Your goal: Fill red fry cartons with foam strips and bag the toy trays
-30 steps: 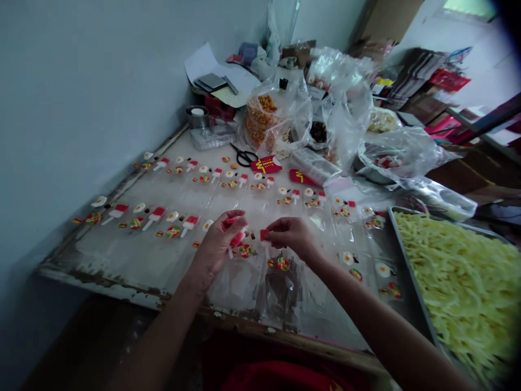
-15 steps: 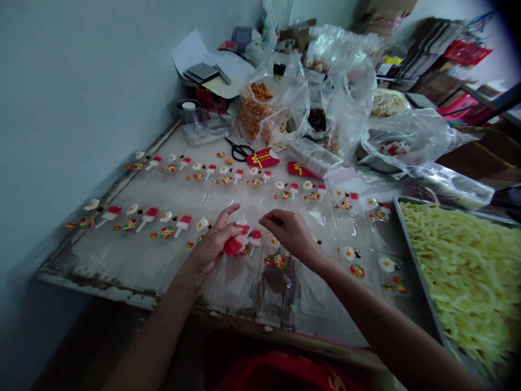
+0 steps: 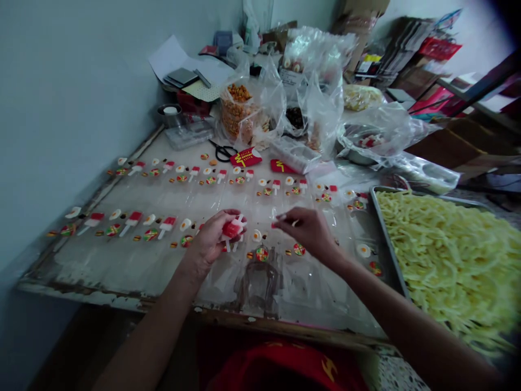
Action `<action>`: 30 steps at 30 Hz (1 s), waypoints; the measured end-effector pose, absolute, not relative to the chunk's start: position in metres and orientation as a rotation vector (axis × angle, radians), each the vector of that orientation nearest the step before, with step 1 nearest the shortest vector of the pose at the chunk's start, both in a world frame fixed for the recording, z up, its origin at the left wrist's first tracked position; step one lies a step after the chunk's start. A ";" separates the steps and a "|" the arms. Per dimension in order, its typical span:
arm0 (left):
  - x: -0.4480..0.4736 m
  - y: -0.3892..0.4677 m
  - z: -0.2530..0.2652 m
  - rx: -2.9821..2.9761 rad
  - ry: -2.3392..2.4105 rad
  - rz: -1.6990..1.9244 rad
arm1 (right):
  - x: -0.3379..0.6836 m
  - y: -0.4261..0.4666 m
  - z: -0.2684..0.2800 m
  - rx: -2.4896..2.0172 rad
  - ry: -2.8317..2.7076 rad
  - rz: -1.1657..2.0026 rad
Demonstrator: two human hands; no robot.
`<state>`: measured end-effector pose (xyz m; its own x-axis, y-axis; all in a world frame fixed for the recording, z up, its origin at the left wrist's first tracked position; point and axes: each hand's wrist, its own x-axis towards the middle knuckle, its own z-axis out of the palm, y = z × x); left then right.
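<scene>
My left hand (image 3: 209, 239), over the near row on the table, is closed around several small red-and-white toy popsicles (image 3: 233, 229) with white sticks. To its right, my right hand (image 3: 309, 231) hovers with thumb and fingers pinched; a small red-and-white piece, seemingly another toy popsicle (image 3: 274, 224), shows at the fingertips. Between and below the hands lie a toy fried egg (image 3: 257, 235), a round red-green-yellow toy pizza (image 3: 261, 253) and a tiny toy hot dog (image 3: 249, 255) on clear plastic. Similar sets, many with a popsicle, run in two rows across the table (image 3: 134, 293).
A metal tray (image 3: 393, 255) of pale yellow strips (image 3: 451, 255) stands at the right. Behind the rows are black scissors (image 3: 223, 152), a red card packet (image 3: 246, 157), a bag of orange pieces (image 3: 238, 111) and a covered bowl (image 3: 358, 155). A wall (image 3: 73, 108) borders the left.
My right hand has moved slightly right, away from my left hand, and a small red-and-white piece now shows at its fingertips. The left hand's popsicles have turned. The whole view has shifted rightward.
</scene>
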<state>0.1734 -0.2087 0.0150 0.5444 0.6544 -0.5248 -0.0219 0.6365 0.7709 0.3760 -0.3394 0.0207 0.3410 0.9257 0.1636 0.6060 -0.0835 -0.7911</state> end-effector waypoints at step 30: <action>0.283 -0.292 0.002 0.727 0.626 0.233 | 0.414 -0.406 0.009 -1.328 -0.336 0.968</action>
